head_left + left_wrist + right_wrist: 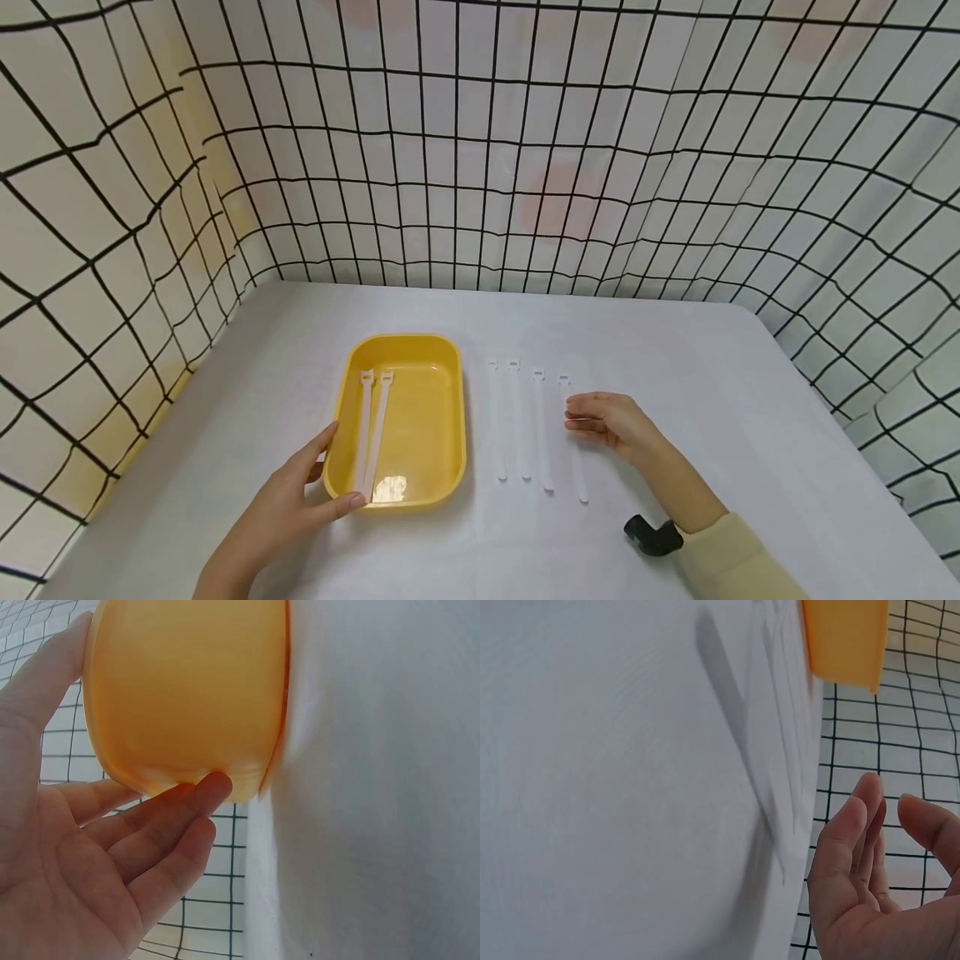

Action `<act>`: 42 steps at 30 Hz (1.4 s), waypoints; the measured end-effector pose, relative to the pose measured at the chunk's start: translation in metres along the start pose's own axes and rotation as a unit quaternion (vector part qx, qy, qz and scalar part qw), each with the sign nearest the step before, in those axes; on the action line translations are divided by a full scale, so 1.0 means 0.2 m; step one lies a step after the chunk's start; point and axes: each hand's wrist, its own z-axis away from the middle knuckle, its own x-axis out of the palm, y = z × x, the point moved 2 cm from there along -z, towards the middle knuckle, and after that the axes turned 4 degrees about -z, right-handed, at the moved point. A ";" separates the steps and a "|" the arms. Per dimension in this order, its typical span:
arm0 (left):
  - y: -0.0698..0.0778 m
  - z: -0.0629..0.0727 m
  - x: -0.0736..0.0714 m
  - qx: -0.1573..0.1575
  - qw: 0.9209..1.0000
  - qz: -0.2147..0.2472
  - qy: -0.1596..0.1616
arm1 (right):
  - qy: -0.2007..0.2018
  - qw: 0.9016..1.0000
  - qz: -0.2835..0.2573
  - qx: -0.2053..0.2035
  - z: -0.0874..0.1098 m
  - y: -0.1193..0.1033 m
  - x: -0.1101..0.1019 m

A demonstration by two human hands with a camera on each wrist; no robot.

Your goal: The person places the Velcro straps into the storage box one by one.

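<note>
The yellow tray (420, 417) sits on the white table, left of centre. Two white slotted-head cable straps (379, 425) lie lengthwise along its left side. At the tray's near left corner, my left hand (288, 492) holds it, with the thumb on the near rim and fingers against the left wall; the left wrist view has those fingers (214, 787) touching the outside. Several more white straps (542, 433) lie side by side to the tray's right. Over the rightmost strap (578, 471) hovers my right hand (611, 423), with a gap between thumb and fingers and nothing held.
A black wire grid (480, 150) with white sheeting behind it encloses the back and sides of the table (570, 550). A small black device (654, 536) is worn at the right wrist, beside a pale yellow sleeve (735, 558).
</note>
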 end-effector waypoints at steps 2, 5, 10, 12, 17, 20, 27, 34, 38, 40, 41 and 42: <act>0.00 0.00 0.00 -0.004 1.000 0.000 -0.004 | 0.001 1.000 0.003 0.005 -0.01 0.00 -0.01; 0.00 0.00 0.00 -0.010 1.000 0.003 -0.008 | 0.010 1.000 0.015 0.012 -0.02 0.01 -0.01; 0.00 0.00 0.00 -0.006 1.000 0.003 -0.004 | 0.029 0.999 0.035 0.021 -0.04 0.02 -0.02; 0.00 0.00 0.00 0.000 1.000 0.003 0.002 | 0.035 0.998 0.040 0.024 -0.05 0.03 -0.03; 0.00 0.01 0.00 0.010 1.000 0.005 0.012 | 0.048 0.997 0.046 0.033 -0.06 0.04 -0.04; 0.00 0.00 0.00 0.007 1.000 0.004 0.011 | 0.054 0.996 0.054 0.037 -0.07 0.04 -0.04; 0.00 0.00 0.00 -0.005 1.000 0.000 0.003 | 0.068 0.992 0.098 0.027 -0.08 0.05 -0.05; 0.00 0.00 0.00 -0.001 1.000 0.002 0.004 | 0.087 0.984 0.154 0.022 -0.08 0.06 -0.05; 0.00 -0.01 0.00 -0.008 1.000 0.002 -0.001 | 0.099 0.977 0.188 0.015 -0.08 0.06 -0.04; 0.00 -0.01 0.00 -0.009 1.000 0.003 -0.002 | 0.104 0.974 0.203 0.013 -0.09 0.06 -0.03; 0.00 0.00 0.00 -0.009 1.000 0.003 -0.002 | 0.108 0.972 0.208 0.014 -0.09 0.06 -0.03; 0.00 0.00 0.00 -0.010 1.000 0.003 -0.002 | 0.113 0.970 0.214 0.016 -0.09 0.06 -0.03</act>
